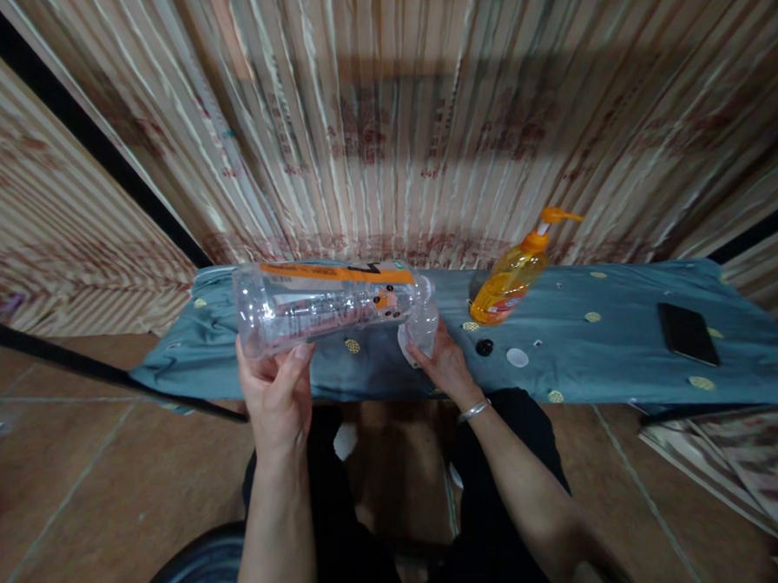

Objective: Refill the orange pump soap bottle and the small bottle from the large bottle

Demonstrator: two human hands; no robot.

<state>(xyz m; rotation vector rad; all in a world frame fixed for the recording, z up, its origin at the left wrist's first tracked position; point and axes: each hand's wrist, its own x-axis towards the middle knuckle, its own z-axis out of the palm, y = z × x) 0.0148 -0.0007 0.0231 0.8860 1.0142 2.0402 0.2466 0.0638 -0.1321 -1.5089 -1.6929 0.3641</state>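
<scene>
I hold a large clear plastic bottle (328, 305) with an orange label band sideways in front of me, above the near edge of a low surface covered by a blue-green cloth (627, 349). My left hand (275, 393) grips the bottle's base end, thumb up along its side. My right hand (440, 361), with a silver bangle at the wrist, is closed around the neck end, where something pale shows between the fingers. What that is I cannot make out.
An orange pump bottle of liquid (515, 272) stands on the cloth right of my hands. A small black cap (484, 347) and a white cap (517, 357) lie near it. A black phone (687, 333) rests farther right. Striped curtains hang behind; tiled floor lies below.
</scene>
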